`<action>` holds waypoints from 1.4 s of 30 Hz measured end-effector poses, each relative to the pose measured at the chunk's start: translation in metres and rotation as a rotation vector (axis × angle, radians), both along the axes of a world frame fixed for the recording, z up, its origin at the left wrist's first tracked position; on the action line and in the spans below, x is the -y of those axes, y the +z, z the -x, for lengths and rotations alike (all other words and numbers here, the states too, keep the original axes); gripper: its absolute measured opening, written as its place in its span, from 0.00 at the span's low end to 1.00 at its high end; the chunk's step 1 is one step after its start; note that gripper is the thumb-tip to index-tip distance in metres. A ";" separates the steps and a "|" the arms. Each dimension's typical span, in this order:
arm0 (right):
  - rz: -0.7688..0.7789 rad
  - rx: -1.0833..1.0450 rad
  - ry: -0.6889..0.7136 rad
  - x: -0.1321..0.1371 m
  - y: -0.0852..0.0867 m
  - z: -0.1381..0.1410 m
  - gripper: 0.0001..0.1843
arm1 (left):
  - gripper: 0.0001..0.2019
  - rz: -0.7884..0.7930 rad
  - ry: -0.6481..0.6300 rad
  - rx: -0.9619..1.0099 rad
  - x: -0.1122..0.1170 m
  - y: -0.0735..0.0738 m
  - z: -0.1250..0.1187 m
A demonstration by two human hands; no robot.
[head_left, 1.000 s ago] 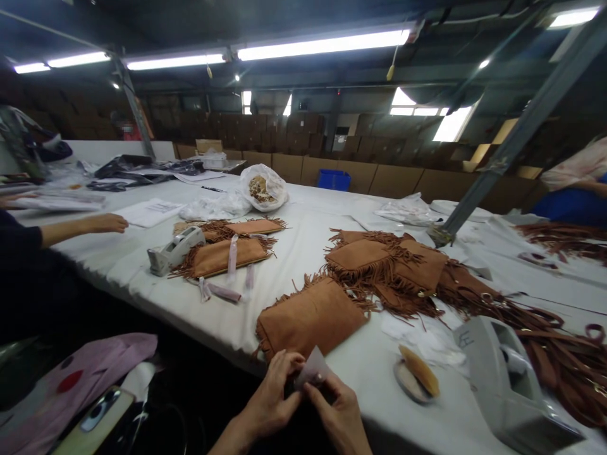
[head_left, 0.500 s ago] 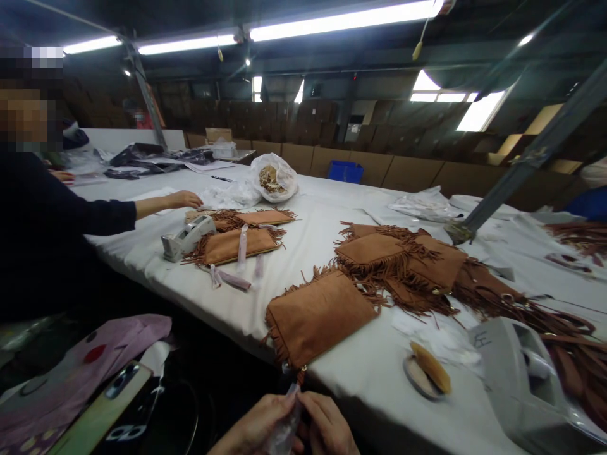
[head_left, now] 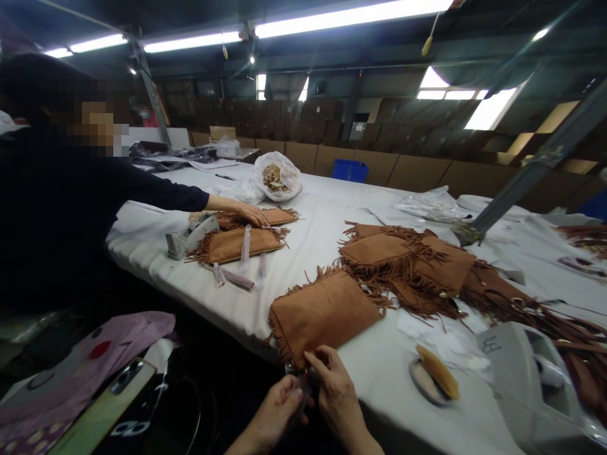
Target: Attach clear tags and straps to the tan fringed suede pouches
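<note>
A brown suede fringed pouch (head_left: 327, 313) lies at the table's near edge, its zipper end toward me. My left hand (head_left: 279, 407) is closed on a small clear plastic sleeve (head_left: 298, 399) hanging just below the pouch's corner; the fingers partly hide it. My right hand (head_left: 337, 388) is bent at that same corner, thumb and forefinger closed around the zipper pull (head_left: 306, 371), which is mostly covered. Some gold metal shows there.
More fringed pouches (head_left: 408, 253) are heaped to the right, near a tape dispenser (head_left: 535, 379) and a tape roll (head_left: 431, 382). At left, a co-worker's hand (head_left: 251, 213) touches other pouches beside another dispenser (head_left: 192, 237). A phone (head_left: 107, 404) lies lower left.
My right hand has moved up from the plastic sleeve to the pouch's corner. My left hand keeps hold of the sleeve. The co-worker has leaned in, reaching right onto the pouches.
</note>
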State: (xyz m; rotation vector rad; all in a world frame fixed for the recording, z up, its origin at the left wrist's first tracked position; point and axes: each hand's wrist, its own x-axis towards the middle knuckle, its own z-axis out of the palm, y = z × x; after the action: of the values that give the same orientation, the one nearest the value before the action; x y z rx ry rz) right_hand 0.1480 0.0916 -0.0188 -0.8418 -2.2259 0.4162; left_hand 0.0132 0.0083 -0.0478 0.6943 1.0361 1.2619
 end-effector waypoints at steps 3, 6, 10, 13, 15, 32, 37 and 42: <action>-0.010 -0.026 0.009 0.000 0.000 -0.002 0.29 | 0.22 -0.026 0.171 0.052 0.003 -0.006 -0.012; -0.002 -0.042 0.000 -0.001 -0.001 -0.002 0.30 | 0.21 -0.015 0.285 0.112 0.002 -0.006 -0.025; -0.002 -0.069 0.003 -0.001 -0.001 -0.001 0.27 | 0.23 -0.080 0.263 0.234 -0.007 0.007 -0.034; -0.006 -0.078 0.018 -0.002 0.001 0.000 0.23 | 0.24 -0.088 0.241 0.339 -0.014 0.017 -0.037; -0.002 -0.086 0.028 -0.002 0.002 -0.001 0.23 | 0.25 -0.068 0.259 0.368 -0.018 0.021 -0.039; 0.107 -0.105 0.038 0.003 0.005 -0.003 0.16 | 0.21 0.041 0.238 0.438 -0.009 0.023 -0.025; 0.154 -0.092 0.020 0.002 0.007 -0.002 0.15 | 0.21 0.012 0.315 0.394 -0.014 0.020 -0.030; 0.227 -0.184 0.077 -0.001 0.004 -0.005 0.16 | 0.19 0.110 0.384 0.220 -0.018 0.009 -0.030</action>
State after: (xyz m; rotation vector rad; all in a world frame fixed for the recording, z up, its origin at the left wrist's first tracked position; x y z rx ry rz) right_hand 0.1535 0.0930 -0.0143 -0.8010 -2.0704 0.7637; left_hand 0.0429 0.0260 -0.0386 0.2687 1.0772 1.5582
